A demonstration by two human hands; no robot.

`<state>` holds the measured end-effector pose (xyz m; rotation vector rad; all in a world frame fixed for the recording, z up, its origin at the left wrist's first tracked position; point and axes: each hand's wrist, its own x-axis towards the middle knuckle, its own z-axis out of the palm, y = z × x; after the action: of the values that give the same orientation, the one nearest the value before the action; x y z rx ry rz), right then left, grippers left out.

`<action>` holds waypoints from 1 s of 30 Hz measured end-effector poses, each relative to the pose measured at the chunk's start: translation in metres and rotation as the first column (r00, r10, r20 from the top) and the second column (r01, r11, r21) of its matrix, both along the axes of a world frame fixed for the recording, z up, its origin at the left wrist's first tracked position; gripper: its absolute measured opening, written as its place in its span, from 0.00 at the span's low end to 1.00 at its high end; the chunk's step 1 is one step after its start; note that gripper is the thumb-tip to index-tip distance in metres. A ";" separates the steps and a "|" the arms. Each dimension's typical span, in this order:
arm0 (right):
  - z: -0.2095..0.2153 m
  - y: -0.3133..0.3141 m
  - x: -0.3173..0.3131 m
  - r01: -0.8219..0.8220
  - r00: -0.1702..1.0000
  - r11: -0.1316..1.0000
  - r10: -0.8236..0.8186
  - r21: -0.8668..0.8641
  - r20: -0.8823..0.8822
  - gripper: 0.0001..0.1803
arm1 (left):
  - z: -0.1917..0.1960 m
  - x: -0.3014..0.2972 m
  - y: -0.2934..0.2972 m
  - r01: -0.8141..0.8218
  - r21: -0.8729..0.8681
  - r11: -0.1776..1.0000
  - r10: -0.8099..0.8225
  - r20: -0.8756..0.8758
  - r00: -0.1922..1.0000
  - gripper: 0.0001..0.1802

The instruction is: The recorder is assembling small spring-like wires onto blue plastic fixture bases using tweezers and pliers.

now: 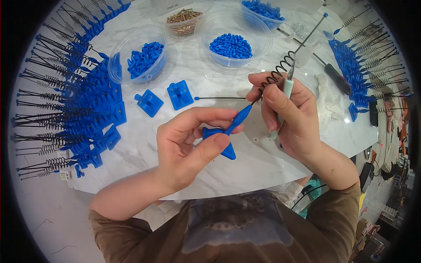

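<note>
My left hand pinches a blue plastic bracket with a tapered blue sleeve. From the sleeve a thin black rod slants up to the right, ending in a small blue bead. A black coil spring surrounds this rod. The fingers of my right hand close around the spring's lower end. That same hand also holds a slim tool with a pale green handle and a pointed metal tip. Two loose blue brackets lie on the table beyond my left hand, beside a black rod.
Clear bowls hold blue cone-shaped pieces, blue beads, brass-coloured screws and more blue parts. Finished-looking spring assemblies crowd the left and right table edges. A black-handled screwdriver lies at the right.
</note>
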<state>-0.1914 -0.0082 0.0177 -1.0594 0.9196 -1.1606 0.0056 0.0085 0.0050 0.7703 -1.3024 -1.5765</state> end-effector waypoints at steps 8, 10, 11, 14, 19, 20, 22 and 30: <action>0.001 -0.002 -0.004 -0.065 0.992 0.995 0.073 -0.081 0.100 0.21 | 0.001 0.005 0.000 0.052 -0.189 0.981 -0.007 0.232 0.973 0.35; 0.001 -0.002 -0.004 -0.062 0.990 0.994 0.072 -0.090 0.118 0.21 | -0.003 -0.001 0.002 -0.007 -0.215 0.977 0.046 0.178 0.983 0.34; 0.002 -0.002 -0.005 -0.063 0.988 0.993 0.076 -0.097 0.136 0.21 | -0.004 -0.003 0.002 -0.071 -0.234 0.970 0.102 0.121 0.987 0.33; 0.003 -0.002 -0.007 -0.089 0.989 0.990 0.101 -0.112 0.110 0.21 | -0.005 0.002 0.001 0.034 -0.299 0.954 0.035 0.224 0.974 0.34; -0.003 0.000 -0.003 -0.037 0.988 0.992 0.055 -0.124 0.145 0.19 | -0.004 -0.004 0.002 0.058 -0.090 0.994 -0.049 0.099 0.994 0.24; -0.004 0.001 -0.002 -0.029 0.988 0.989 0.050 -0.142 0.145 0.18 | -0.005 -0.005 0.002 0.060 -0.042 0.997 -0.058 0.046 0.997 0.22; -0.002 0.001 -0.005 -0.067 0.986 0.990 0.084 -0.124 0.143 0.17 | -0.005 -0.005 0.002 0.082 -0.042 0.996 -0.081 0.024 0.996 0.22; 0.001 -0.007 -0.014 -0.105 0.956 0.994 0.101 -0.001 0.274 0.14 | -0.009 0.000 0.000 0.069 0.055 0.996 -0.058 -0.173 0.983 0.18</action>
<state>-0.2059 -0.0148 0.0185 -0.8975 0.6463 -1.1776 0.0052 0.0088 -0.0045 0.6202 -1.1687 -1.7010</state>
